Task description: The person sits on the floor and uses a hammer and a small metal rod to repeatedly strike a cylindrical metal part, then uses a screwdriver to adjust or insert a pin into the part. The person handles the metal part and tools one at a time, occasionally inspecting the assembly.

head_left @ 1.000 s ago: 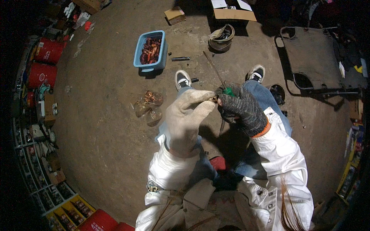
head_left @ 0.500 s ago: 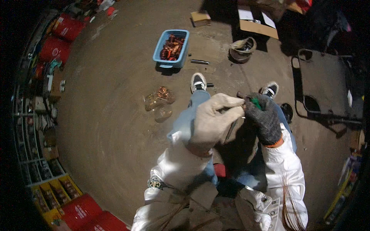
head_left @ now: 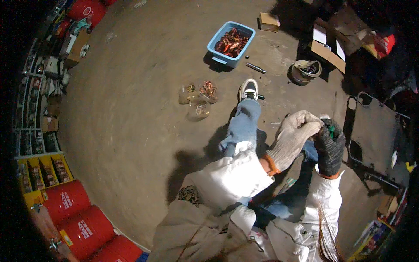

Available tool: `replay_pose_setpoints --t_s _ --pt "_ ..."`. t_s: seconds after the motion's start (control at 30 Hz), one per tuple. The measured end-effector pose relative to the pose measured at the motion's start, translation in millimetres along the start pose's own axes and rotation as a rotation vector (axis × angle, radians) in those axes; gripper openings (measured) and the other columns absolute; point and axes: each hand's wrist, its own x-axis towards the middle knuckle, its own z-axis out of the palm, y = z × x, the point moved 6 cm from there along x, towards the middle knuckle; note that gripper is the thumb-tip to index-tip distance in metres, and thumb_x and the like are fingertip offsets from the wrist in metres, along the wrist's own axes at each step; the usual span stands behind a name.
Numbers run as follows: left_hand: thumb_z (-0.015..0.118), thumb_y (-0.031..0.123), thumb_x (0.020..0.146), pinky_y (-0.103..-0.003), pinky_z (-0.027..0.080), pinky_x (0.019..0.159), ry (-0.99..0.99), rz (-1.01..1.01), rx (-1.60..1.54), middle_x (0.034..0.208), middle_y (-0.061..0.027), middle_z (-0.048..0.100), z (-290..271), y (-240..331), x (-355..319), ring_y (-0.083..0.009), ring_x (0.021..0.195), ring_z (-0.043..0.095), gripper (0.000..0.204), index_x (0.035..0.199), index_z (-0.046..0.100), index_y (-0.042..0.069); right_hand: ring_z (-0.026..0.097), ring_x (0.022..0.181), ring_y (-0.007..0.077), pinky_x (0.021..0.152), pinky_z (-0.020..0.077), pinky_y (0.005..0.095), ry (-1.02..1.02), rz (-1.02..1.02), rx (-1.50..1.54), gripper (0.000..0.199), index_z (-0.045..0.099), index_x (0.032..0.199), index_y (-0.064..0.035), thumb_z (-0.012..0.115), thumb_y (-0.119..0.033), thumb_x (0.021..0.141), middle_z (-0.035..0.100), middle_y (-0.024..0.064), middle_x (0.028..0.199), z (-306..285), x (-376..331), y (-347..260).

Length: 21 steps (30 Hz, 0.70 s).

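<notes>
My left hand (head_left: 297,133), in a cream knit glove, has its fingertips pinched together against my right hand. Whatever sits in that pinch is too small or too covered to make out. My right hand (head_left: 330,150) wears a dark grey glove and is curled round a green-handled tool (head_left: 331,130); only a bit of the green shows between the fingers, so its exact kind is hidden. Both hands meet above my right leg. My left shoe (head_left: 249,90) rests on the floor, with a short dark cylinder (head_left: 261,97) beside it.
Ahead stands a blue tub (head_left: 219,57) of copper-coloured parts, near a metal rod (head_left: 255,68). Clear bags (head_left: 199,109) of small parts lie left of my foot. A bucket (head_left: 304,74), cardboard box (head_left: 327,54) and metal-framed chair (head_left: 375,135) are right. Red drums (head_left: 87,231) and shelves (head_left: 32,109) line the left.
My view has swung, so the tub, bags and bucket sit further right. Both hands have moved right together, still meeting at the fingertips. The left forearm now reaches further across my body.
</notes>
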Motion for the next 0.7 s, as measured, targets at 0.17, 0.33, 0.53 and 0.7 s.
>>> replay_pose_setpoints --t_s 0.17,0.33,0.53,0.7 --pt "0.060 0.012 0.089 -0.021 0.044 0.072 0.032 0.159 0.163 0.087 -0.0003 0.061 9 2 4 -0.0068 0.078 0.055 0.010 0.095 0.059 0.003 0.058 0.088 0.0334 0.073 0.0473 0.0397 -0.091 -0.738 -0.721 0.031 0.059 0.101 -0.0050 0.065 0.003 0.071 0.059 0.0142 0.098 3 -1 -11" --pt "0.064 0.013 0.088 -0.021 0.045 0.066 0.040 0.084 0.123 0.085 -0.0008 0.061 9 -3 11 -0.0062 0.074 0.054 0.013 0.094 0.059 0.002 0.057 0.087 0.0301 0.077 0.0476 0.0339 -0.045 -0.323 -0.255 0.053 0.053 0.120 -0.0040 0.064 0.005 0.069 0.058 0.0146 0.099 -26 17 44" --pt "0.064 0.015 0.087 -0.021 0.044 0.063 0.027 0.045 0.056 0.080 0.0000 0.061 1 -3 13 -0.0065 0.071 0.054 0.013 0.091 0.059 0.003 0.056 0.083 0.0171 0.073 0.0444 0.0260 -0.108 -0.529 -0.267 0.030 0.057 0.113 -0.0010 0.057 -0.016 0.087 0.061 0.0054 0.094 -5 9 19" --pt "0.065 0.017 0.087 -0.022 0.045 0.064 0.050 0.042 0.002 0.079 -0.0008 0.060 -4 -5 18 -0.0071 0.070 0.055 0.016 0.088 0.059 0.003 0.055 0.078 0.0107 0.067 0.0453 0.0250 -0.147 -0.263 -0.018 0.018 0.059 0.102 -0.0002 0.061 -0.012 0.088 0.059 0.0016 0.088 12 9 -1"
